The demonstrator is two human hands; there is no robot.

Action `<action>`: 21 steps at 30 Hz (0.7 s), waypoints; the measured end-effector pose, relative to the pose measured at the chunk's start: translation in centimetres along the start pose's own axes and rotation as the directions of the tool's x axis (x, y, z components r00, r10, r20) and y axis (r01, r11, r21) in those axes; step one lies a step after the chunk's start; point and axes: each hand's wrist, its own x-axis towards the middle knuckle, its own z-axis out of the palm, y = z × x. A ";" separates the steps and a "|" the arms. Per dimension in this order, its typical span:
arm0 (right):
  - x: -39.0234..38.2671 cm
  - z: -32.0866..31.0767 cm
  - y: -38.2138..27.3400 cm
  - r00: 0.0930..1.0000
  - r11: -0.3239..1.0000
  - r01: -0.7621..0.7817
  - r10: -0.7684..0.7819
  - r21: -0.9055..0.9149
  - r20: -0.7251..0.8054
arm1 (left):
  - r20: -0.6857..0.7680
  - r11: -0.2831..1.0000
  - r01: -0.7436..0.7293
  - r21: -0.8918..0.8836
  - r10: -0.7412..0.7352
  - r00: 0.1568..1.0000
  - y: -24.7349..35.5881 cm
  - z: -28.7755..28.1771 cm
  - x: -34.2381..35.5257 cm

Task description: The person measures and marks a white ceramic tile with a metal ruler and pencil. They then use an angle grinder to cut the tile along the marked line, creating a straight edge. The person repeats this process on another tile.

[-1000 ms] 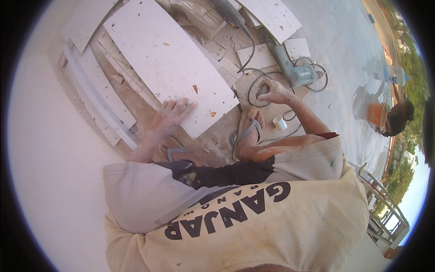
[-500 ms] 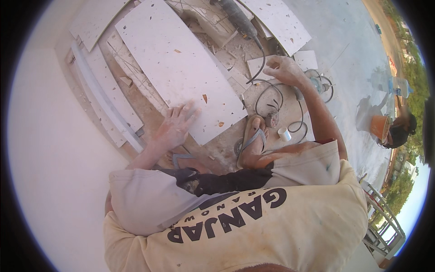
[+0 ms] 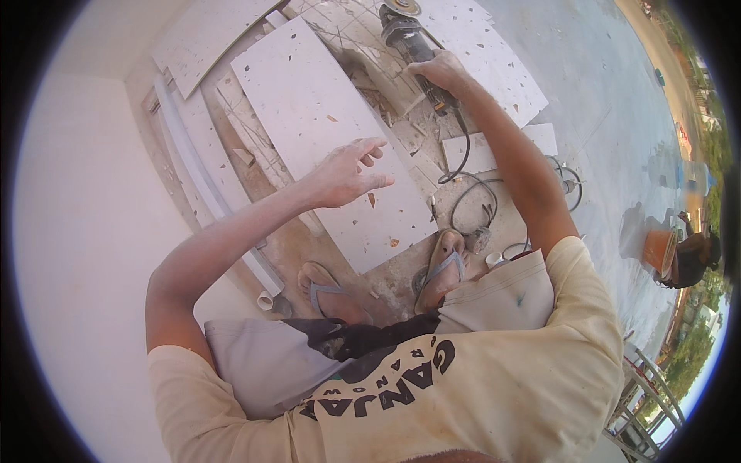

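Note:
My right hand (image 3: 441,71) is wrapped round the body of a black angle grinder (image 3: 414,48). Its disc (image 3: 402,6) points away from me at the top of the view, and a dark cord (image 3: 468,147) trails back from its rear end. Over a long white speckled slab (image 3: 297,100) my left hand (image 3: 349,171) hovers, fingers loosely spread with nothing in them. Whether it touches the slab I cannot tell. Small brown chips mark the slab's face.
More white slabs (image 3: 494,69) lie right and far left. Beside the wall is a long pale tube (image 3: 193,170). Cord loops and a plug (image 3: 480,238) lie by my right foot, near a white cylinder (image 3: 495,260). Another person (image 3: 691,258) is by an orange bucket (image 3: 658,251) at right.
My right hand has reached forward and taken hold of the angle grinder. My left hand has lifted from the slab's near edge and moved forward and right over it.

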 end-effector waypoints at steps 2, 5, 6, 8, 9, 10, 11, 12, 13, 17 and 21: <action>-3.4 0.5 -0.1 0.998 0.977 -0.012 -0.003 0.215 0.068 | -0.074 0.974 0.060 -0.217 -0.077 0.994 0.6 1.5 2.7; -8.8 0.1 -0.9 0.999 0.976 0.031 -0.025 0.215 -0.031 | -0.158 0.890 -0.058 -0.452 -0.016 0.987 3.4 4.5 6.7; -10.1 -0.1 -0.9 0.994 0.975 0.094 -0.080 0.200 -0.076 | -0.196 0.825 -0.153 -0.545 0.052 0.979 4.4 6.0 7.5; -12.7 -0.6 -0.4 0.972 0.968 0.196 -0.170 0.158 -0.163 | -0.250 0.683 -0.296 -0.668 0.168 0.953 5.6 8.8 8.2; -13.8 -1.2 -0.6 0.978 0.952 0.189 -0.159 0.240 -0.138 | -0.269 0.625 -0.345 -0.701 0.216 0.939 5.8 9.7 8.0; -15.1 -2.7 -0.9 0.982 0.935 0.170 -0.137 0.311 -0.127 | -0.251 0.605 -0.377 -0.701 0.285 0.925 6.9 9.6 7.7; -16.5 -4.0 -1.2 0.987 0.912 0.150 -0.114 0.382 -0.116 | -0.234 0.583 -0.406 -0.704 0.350 0.907 7.8 9.3 7.4; -17.2 -5.6 -1.2 0.994 0.782 0.076 -0.108 0.618 0.014 | -0.092 0.581 -0.351 -0.734 0.427 0.900 8.6 8.6 7.2; -18.3 -7.2 -0.6 0.985 0.603 -0.040 -0.109 0.797 0.131 | 0.058 0.569 -0.284 -0.771 0.508 0.859 9.3 8.3 6.8; -20.9 -9.7 -0.7 0.995 0.367 -0.020 -0.082 0.930 0.054 | 0.196 0.568 -0.239 -0.787 0.598 0.777 12.2 7.8 6.5; -25.7 -12.3 0.4 0.961 0.642 0.162 0.070 0.749 -0.268 | 0.009 0.747 -0.437 -0.501 0.509 0.861 15.0 12.4 4.9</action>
